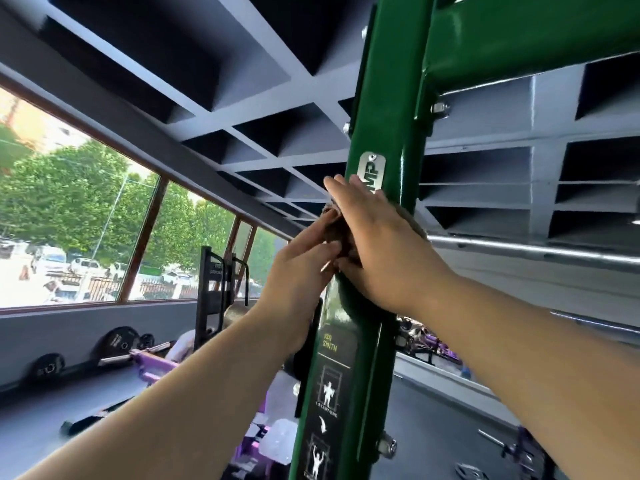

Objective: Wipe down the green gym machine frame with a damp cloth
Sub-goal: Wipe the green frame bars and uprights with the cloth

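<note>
The right hand point(377, 244) is pressing flat, fingers straight, on the cloth point(341, 225), pinning it against the upright of the frame point(384, 98). The cloth is lying under that palm, showing at both sides of it. The left hand point(298, 268) is reaching in just left of the right, its fingertips point(330, 245) touching the cloth's edge; whether they are pinching it I cannot tell. A badge point(370, 171) is sitting just above the right hand, a label point(329, 375) below both wrists.

The right hand point(384, 244) hides most of the cloth point(337, 233) and the badge's point(371, 169) lower end. The frame point(381, 98) runs off top and bottom.
</note>
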`<state>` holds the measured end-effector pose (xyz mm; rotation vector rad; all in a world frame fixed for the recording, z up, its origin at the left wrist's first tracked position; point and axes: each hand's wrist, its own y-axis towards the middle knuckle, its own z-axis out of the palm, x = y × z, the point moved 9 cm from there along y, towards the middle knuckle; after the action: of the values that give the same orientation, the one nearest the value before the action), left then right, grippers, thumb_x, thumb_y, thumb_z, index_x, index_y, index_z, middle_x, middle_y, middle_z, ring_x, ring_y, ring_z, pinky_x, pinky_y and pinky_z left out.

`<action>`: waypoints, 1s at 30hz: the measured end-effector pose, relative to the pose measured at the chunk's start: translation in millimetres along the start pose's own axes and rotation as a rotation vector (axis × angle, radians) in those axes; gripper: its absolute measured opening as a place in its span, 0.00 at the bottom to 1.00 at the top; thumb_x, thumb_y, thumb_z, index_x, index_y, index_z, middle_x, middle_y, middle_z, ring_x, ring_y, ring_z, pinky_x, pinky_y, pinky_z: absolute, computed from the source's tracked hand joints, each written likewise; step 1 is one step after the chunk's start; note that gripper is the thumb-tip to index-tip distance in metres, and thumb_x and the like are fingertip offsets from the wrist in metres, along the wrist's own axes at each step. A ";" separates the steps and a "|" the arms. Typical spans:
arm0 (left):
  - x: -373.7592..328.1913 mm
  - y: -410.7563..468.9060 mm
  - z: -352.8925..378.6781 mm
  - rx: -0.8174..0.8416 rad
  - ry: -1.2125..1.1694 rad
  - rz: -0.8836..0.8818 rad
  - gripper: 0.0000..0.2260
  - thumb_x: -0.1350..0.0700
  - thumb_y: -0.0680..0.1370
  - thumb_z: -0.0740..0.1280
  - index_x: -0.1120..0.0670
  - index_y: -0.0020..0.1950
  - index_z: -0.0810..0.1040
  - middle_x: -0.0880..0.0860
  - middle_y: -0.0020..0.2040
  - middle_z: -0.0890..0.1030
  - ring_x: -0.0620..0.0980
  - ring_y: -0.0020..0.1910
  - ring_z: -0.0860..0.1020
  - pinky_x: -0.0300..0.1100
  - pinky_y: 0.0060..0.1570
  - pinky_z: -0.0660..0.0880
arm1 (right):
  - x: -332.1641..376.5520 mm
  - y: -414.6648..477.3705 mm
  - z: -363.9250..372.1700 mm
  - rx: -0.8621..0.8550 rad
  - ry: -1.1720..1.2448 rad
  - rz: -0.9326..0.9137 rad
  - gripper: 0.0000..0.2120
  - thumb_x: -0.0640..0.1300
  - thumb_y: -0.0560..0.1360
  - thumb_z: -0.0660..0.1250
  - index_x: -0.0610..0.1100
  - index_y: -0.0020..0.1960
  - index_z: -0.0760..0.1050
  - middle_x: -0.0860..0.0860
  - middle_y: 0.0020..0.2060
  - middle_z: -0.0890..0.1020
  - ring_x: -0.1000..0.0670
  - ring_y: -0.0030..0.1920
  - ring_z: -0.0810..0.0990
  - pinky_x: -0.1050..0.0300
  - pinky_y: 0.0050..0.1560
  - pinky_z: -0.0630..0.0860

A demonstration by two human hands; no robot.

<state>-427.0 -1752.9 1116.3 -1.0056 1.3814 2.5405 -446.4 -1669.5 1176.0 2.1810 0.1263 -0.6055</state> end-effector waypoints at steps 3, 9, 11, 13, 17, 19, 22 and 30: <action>-14.6 -0.9 13.8 0.011 0.433 0.143 0.21 0.59 0.79 0.65 0.43 0.70 0.73 0.39 0.62 0.79 0.41 0.63 0.75 0.32 0.63 0.68 | -17.1 -22.1 -4.4 0.004 -0.144 -0.045 0.43 0.48 0.77 0.69 0.45 0.81 0.45 0.50 0.80 0.52 0.53 0.79 0.42 0.59 0.75 0.33; -19.6 15.3 42.4 0.054 0.891 0.240 0.33 0.50 0.82 0.62 0.50 0.81 0.47 0.43 0.80 0.46 0.44 0.78 0.52 0.28 0.64 0.46 | -54.8 -65.2 -14.6 0.025 -0.116 0.142 0.50 0.54 0.76 0.69 0.54 0.78 0.32 0.60 0.76 0.37 0.64 0.75 0.31 0.65 0.73 0.29; -29.4 30.4 37.2 -0.009 0.833 0.258 0.30 0.55 0.83 0.59 0.44 0.80 0.47 0.44 0.81 0.44 0.48 0.78 0.55 0.26 0.61 0.48 | -58.9 -77.2 -12.0 0.027 -0.031 0.242 0.46 0.49 0.78 0.67 0.57 0.77 0.32 0.63 0.75 0.38 0.68 0.73 0.33 0.64 0.75 0.34; -40.4 42.9 40.0 -0.011 0.792 0.279 0.29 0.60 0.84 0.55 0.36 0.78 0.50 0.42 0.80 0.42 0.49 0.76 0.60 0.21 0.57 0.54 | -64.0 -77.5 -12.1 -0.002 0.161 0.351 0.41 0.46 0.80 0.63 0.60 0.78 0.37 0.62 0.78 0.44 0.66 0.75 0.47 0.58 0.78 0.47; -39.9 50.1 53.9 -0.041 0.730 0.261 0.22 0.51 0.84 0.54 0.38 0.77 0.57 0.42 0.80 0.50 0.48 0.76 0.60 0.36 0.66 0.62 | -84.4 -34.8 -45.2 -0.295 0.465 0.545 0.32 0.49 0.82 0.59 0.55 0.80 0.46 0.56 0.79 0.57 0.56 0.73 0.63 0.61 0.68 0.60; -25.6 36.7 51.0 -0.095 0.776 0.257 0.27 0.42 0.82 0.56 0.42 0.79 0.51 0.44 0.80 0.52 0.49 0.76 0.59 0.42 0.70 0.60 | -84.5 -9.5 -59.3 -0.382 0.426 0.520 0.31 0.49 0.83 0.59 0.52 0.81 0.48 0.54 0.79 0.57 0.54 0.77 0.57 0.57 0.74 0.57; -4.9 24.6 28.8 -0.206 0.759 0.172 0.32 0.42 0.82 0.55 0.42 0.80 0.41 0.48 0.80 0.53 0.52 0.75 0.62 0.45 0.67 0.64 | -70.0 16.5 -62.5 -0.376 0.196 0.369 0.28 0.45 0.84 0.55 0.49 0.81 0.49 0.55 0.80 0.51 0.55 0.79 0.48 0.56 0.78 0.49; -47.7 125.0 25.9 -0.207 0.395 0.129 0.15 0.43 0.79 0.59 0.48 0.60 0.76 0.51 0.52 0.82 0.54 0.53 0.80 0.48 0.57 0.75 | -75.9 29.0 -41.1 -0.397 -0.030 0.194 0.25 0.48 0.83 0.46 0.47 0.80 0.54 0.54 0.80 0.52 0.58 0.79 0.43 0.59 0.76 0.41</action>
<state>-448.2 -1795.7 1243.9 -1.5745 1.3178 2.7280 -488.9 -1647.7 1253.6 1.7745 0.0157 -0.4578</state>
